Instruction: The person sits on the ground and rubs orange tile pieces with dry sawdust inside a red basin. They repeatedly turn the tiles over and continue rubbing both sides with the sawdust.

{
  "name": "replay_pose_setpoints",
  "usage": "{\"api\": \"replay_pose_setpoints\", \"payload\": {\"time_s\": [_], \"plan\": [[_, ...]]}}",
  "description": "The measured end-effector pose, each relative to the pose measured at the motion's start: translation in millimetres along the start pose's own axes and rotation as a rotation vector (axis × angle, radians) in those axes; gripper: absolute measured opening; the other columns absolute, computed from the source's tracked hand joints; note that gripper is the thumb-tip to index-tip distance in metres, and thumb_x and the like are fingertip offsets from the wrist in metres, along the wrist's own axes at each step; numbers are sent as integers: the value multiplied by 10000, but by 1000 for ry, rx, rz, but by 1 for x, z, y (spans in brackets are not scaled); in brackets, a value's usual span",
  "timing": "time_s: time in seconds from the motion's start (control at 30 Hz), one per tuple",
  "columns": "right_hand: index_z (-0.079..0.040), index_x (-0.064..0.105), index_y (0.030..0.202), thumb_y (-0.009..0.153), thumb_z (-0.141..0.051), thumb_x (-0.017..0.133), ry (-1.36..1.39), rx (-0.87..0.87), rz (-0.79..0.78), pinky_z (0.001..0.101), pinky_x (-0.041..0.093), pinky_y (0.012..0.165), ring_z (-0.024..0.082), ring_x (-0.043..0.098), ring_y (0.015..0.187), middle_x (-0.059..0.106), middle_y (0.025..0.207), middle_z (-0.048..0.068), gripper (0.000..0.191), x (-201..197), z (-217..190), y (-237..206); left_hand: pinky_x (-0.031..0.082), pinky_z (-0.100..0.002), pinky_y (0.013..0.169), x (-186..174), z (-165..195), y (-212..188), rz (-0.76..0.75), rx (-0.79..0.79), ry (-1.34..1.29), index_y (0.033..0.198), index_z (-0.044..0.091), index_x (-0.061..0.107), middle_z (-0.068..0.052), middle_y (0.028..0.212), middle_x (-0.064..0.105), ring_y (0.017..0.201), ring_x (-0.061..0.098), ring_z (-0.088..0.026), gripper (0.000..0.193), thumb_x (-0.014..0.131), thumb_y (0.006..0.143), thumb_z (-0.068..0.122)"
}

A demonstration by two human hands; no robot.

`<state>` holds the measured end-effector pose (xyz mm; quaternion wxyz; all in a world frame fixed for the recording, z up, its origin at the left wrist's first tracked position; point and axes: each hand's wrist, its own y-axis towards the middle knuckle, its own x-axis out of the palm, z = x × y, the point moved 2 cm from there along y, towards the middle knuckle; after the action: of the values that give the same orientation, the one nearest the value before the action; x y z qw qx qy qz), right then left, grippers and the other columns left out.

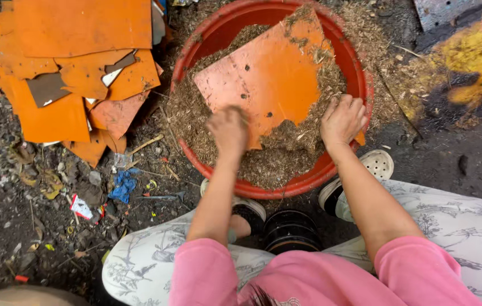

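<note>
A big red basin [286,190] sits on the dirt in front of me, heaped with brown, chaff-like shredded matter [195,113]. A broken orange board [269,76] lies tilted on that heap. My left hand [228,129] rests blurred on the board's lower left edge, fingers curled into the chaff. My right hand [343,118] grips the board's lower right edge near the basin's rim. Both arms wear pink sleeves.
A pile of torn orange boards [76,62] lies at the upper left. Dark littered ground holds a blue scrap [123,186] and a small wrapper [81,207]. My sandalled feet [377,164] and a black round object [289,229] sit below the basin. Yellow stains [473,62] mark the right ground.
</note>
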<state>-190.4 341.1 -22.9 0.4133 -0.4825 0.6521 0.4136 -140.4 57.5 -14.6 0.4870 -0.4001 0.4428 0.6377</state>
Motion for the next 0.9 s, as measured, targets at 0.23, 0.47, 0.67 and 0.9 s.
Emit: {"api": "replay_pose_setpoints", "payload": {"time_s": [0.23,0.47,0.67,0.9], "plan": [[-48,629,1091,1033,-282,597,5,55,-19,528,379,913,373,521,1072,547,1078,181,244,-5,-9,9,376,-537,991,-17,18,135,117,-193,97,1066,40,600,-190,1181,532,1142,469,-362,254,671,882,199],[-56,635,1101,1034,-285,592,5,57,10,515,387,922,361,524,1052,553,1063,162,242,-4,-10,18,435,-451,1083,28,130,230,-76,-95,-44,1129,107,623,-117,1204,558,1191,504,-287,246,561,915,2],[-62,635,1061,1025,-297,588,-4,117,-49,517,387,905,362,535,1063,566,1061,163,243,-3,-6,17,394,-508,1021,44,189,207,-194,219,-75,1169,73,577,-171,1209,550,1184,487,-329,395,656,802,198],[-54,644,1092,1026,-282,590,8,76,-20,517,388,919,362,541,1066,573,1080,169,244,-13,-6,14,320,-572,1083,27,170,83,-343,382,-126,1183,128,576,-118,1271,550,1282,477,-303,226,519,978,205]]}}
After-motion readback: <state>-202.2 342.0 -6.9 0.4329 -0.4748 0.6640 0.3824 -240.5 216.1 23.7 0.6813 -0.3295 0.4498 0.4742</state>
